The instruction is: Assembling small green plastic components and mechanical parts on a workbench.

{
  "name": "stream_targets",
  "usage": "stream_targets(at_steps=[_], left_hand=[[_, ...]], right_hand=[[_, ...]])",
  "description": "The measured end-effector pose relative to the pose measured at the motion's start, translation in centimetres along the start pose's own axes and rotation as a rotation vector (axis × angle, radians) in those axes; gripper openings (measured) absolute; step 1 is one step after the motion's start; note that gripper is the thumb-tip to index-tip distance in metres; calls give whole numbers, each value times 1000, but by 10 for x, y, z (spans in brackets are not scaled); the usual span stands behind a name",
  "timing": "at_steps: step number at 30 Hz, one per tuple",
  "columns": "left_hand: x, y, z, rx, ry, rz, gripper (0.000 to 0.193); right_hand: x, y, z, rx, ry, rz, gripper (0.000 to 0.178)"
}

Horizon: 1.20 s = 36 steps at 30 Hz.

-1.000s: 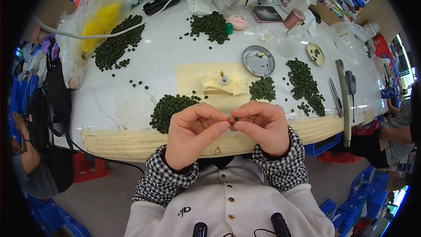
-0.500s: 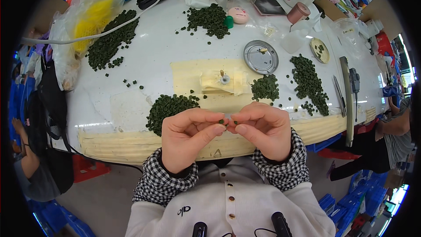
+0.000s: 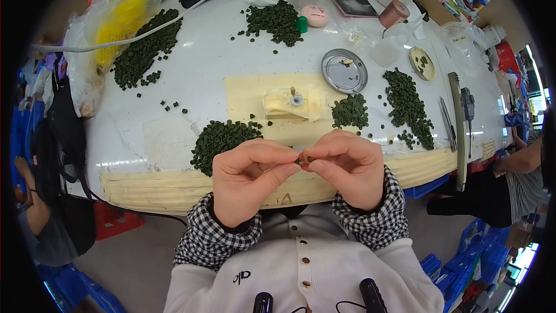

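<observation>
Just over the table's near edge, my left hand (image 3: 246, 177) pinches a small dark green piece (image 3: 298, 161) between thumb and forefinger. Facing it, my right hand (image 3: 354, 168) pinches another small green piece (image 3: 310, 159) the same way. The fingertips almost meet, and they hide most of both pieces; whether the pieces touch I cannot tell. Beside my left hand lies a pile of dark green cup-like pieces (image 3: 223, 144). Beyond my right hand is a smaller pile of flatter green pieces (image 3: 350, 111). A tape-covered block (image 3: 284, 109) with a small round fitting stands beyond both hands.
More green pieces lie in heaps at the far left (image 3: 145, 52), the back (image 3: 273, 23) and the right (image 3: 408, 104). A round metal lid (image 3: 344, 71), a cream dish (image 3: 422, 64), tweezers (image 3: 447, 122) and a long bar (image 3: 457, 133) are on the right. A white cable (image 3: 145, 42) crosses the back left.
My fingertips have drawn slightly closer together, bringing the two pieces nearer each other. Both hands keep their pinch. The whole view has shifted a little.
</observation>
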<state>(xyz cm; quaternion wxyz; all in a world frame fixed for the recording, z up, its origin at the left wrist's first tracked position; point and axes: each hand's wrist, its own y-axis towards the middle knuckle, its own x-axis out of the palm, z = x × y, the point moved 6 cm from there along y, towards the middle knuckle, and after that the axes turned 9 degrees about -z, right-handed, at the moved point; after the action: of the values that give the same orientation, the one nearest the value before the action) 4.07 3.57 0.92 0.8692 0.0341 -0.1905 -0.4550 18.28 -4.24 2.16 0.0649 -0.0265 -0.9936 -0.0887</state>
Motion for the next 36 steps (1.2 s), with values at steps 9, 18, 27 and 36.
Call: stream_targets(at_steps=[9, 18, 27, 36], left_hand=[[1, -2, 1, 4, 26, -7, 23], [1, -4, -3, -31, -70, 10, 19], [0, -3, -3, -100, -190, 63, 15], [-5, -3, 2, 46, 44, 118, 18]], right_hand=[[0, 1, -3, -54, -203, 7, 24], [0, 1, -4, -32, -205, 5, 24], [5, 2, -12, -40, -338, -51, 31], [7, 1, -12, -102, -442, -27, 31]])
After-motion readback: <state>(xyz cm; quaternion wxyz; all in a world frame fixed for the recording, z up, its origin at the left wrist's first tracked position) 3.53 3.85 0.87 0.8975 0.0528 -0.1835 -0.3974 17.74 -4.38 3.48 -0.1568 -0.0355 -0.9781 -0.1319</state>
